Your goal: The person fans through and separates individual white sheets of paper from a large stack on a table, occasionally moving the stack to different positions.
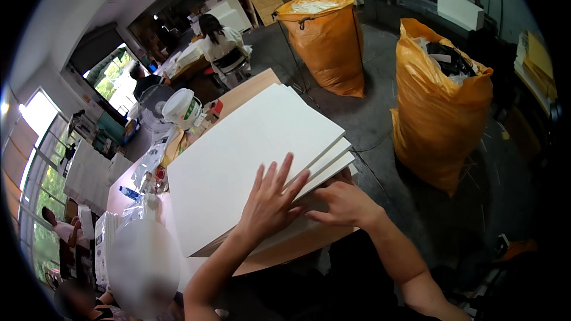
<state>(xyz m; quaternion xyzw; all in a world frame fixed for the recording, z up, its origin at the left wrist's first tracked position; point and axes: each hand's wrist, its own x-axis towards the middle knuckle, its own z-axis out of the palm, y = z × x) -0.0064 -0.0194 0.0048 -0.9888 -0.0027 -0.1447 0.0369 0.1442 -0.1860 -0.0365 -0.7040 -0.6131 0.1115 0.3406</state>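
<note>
A stack of large white rectangular boards point(250, 154) lies on the light wooden bench point(253, 86), its near corner reaching the bench's edge by the person. The left hand point(270, 199) rests flat on the top board with its fingers spread wide, pressing down and gripping nothing. The right hand point(342, 202) is at the stack's right edge, fingers partly curled and tucked in among the lower boards; whether it actually pinches one I cannot tell.

The upper boards are fanned out, their right-hand edges stepped rather than flush. In my judgement that is the risk: with only a flat palm holding the top, a pull at the side could slide the boards further askew, or tip the near corner off the bench.

A white plastic bucket point(183, 107) stands at the bench's far left, and two full orange sacks point(440, 113) stand on the floor beyond.
</note>
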